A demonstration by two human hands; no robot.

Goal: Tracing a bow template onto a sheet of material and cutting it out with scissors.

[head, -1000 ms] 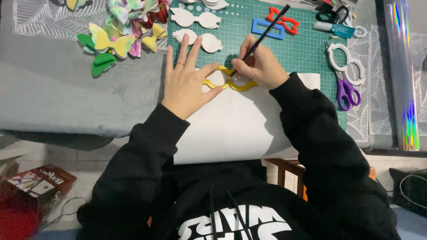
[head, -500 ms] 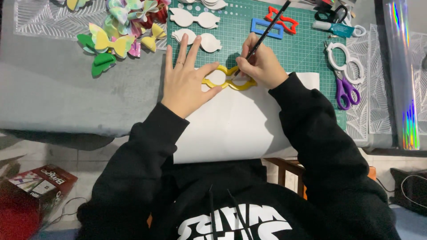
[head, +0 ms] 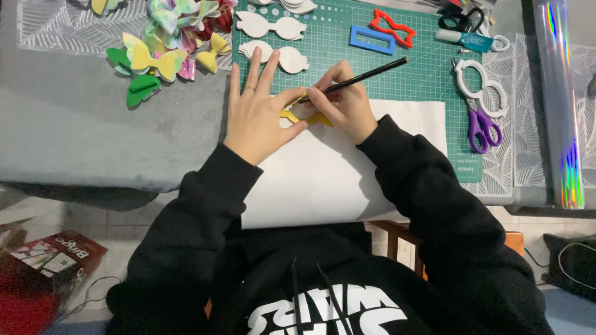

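Yellow bow template [head: 308, 116] lies on white sheet [head: 323, 180], btm edge of green mat [head: 428, 68]. Left hand [head: 257, 111] flat, fingers splayed, pins it from 9 o'clock. Right hand [head: 344, 102] pinched on black pencil [head: 360, 77], tracing outline, prob mid-step. Next: template mustn't slip. Scissors [head: 481, 115] at 3 o'clock.
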